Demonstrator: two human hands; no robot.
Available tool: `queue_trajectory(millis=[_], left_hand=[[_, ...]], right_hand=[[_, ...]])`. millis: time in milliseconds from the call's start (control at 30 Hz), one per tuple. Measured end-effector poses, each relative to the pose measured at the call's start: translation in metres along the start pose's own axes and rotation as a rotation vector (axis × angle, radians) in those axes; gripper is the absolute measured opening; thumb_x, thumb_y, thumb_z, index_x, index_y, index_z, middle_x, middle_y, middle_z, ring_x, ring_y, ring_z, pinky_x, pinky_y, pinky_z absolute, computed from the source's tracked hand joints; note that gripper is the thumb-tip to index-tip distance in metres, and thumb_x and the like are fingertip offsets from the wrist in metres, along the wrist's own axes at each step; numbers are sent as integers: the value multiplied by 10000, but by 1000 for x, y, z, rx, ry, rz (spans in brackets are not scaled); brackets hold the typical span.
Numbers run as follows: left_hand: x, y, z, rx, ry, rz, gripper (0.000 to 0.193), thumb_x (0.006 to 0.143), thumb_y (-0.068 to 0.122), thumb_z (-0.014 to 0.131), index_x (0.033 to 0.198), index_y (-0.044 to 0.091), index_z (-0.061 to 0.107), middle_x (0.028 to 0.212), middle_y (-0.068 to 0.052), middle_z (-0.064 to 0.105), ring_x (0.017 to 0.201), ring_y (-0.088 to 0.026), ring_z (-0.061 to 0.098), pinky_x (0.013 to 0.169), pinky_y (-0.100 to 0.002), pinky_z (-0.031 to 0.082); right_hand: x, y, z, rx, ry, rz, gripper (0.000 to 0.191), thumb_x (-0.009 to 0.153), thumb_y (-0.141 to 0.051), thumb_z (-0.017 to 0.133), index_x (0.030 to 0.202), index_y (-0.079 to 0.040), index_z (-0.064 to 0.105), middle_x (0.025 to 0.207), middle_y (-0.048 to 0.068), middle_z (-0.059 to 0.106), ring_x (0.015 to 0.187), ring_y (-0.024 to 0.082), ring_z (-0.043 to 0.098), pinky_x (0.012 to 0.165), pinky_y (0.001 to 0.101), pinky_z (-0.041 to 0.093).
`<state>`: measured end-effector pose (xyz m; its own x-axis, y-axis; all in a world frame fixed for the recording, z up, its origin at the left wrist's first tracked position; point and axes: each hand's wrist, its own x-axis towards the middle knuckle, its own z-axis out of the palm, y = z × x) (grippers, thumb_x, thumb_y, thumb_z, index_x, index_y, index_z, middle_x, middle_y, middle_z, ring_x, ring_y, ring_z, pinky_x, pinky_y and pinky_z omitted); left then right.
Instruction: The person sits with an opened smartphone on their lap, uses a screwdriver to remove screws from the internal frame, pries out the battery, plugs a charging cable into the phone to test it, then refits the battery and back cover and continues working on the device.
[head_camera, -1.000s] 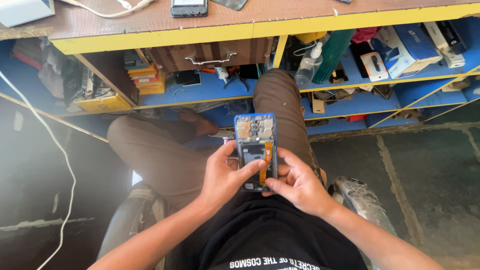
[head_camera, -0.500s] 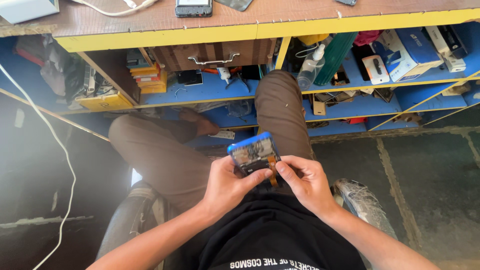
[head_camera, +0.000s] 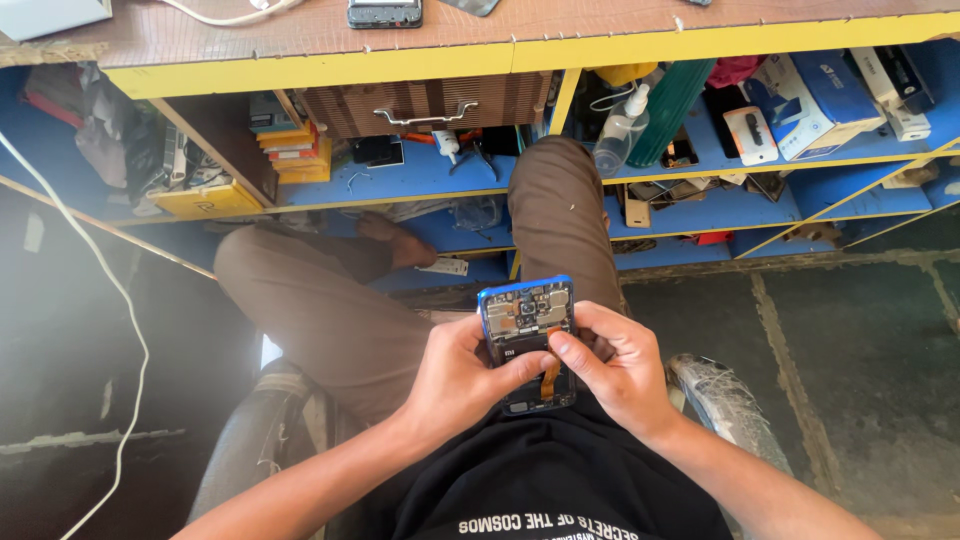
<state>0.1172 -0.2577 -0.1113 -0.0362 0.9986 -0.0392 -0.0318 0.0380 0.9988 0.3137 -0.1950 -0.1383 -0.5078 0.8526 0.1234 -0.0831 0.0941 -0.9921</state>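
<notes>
Over my lap I hold an opened smartphone (head_camera: 527, 322) with a blue frame, its back cover off and the circuit board and an orange flex cable showing. My left hand (head_camera: 463, 378) grips its left side, thumb across the lower board. My right hand (head_camera: 612, 367) holds the right side, thumb pressing near the orange cable. I sit with brown trousers (head_camera: 330, 320) and a black shirt (head_camera: 545, 470).
A wooden workbench with a yellow edge (head_camera: 400, 60) stands ahead, another phone (head_camera: 385, 12) on top. Blue shelves (head_camera: 430, 180) below hold boxes, a spray bottle (head_camera: 618, 130), tools and a drawer. A white cable (head_camera: 100, 290) hangs at left. Chair arms flank me.
The phone, tilted away and foreshortened half a second ago, is turned back with its open board facing me. Both hands stayed on it, shifting slightly.
</notes>
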Motion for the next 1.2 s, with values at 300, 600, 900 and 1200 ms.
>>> queue_trajectory(millis=[300, 600, 900, 1200], left_hand=[[-6, 17, 5, 209, 81, 192, 273, 831, 104, 845, 1088, 56, 767, 865, -38, 783, 748, -80, 736, 649, -272, 601], [-10, 20, 6, 474, 142, 423, 288, 821, 127, 860, 1070, 61, 731, 876, -65, 727, 702, -180, 722, 617, -302, 566], [-9, 7, 2, 554, 147, 567, 242, 833, 148, 885, 949, 62, 691, 870, -58, 717, 669, -197, 688, 573, -322, 540], [-13, 8, 4, 602, 131, 502, 300, 803, 160, 896, 1032, 54, 735, 786, -90, 686, 617, -221, 676, 538, -345, 531]], right_hand=[[-3, 5, 1, 95, 30, 29, 221, 979, -83, 685, 1168, 30, 715, 934, -12, 731, 786, -1, 607, 663, 165, 474], [-7, 19, -5, 155, 53, 31, 214, 959, -73, 744, 1139, 44, 747, 887, -23, 680, 749, -3, 517, 640, 161, 406], [-8, 23, -7, 266, 29, 16, 174, 934, -29, 760, 1094, 39, 754, 917, -10, 680, 852, 37, 560, 761, 192, 458], [-8, 31, -3, 433, 32, 94, 172, 973, -21, 709, 1119, 67, 729, 1038, 84, 758, 943, 109, 669, 890, 270, 535]])
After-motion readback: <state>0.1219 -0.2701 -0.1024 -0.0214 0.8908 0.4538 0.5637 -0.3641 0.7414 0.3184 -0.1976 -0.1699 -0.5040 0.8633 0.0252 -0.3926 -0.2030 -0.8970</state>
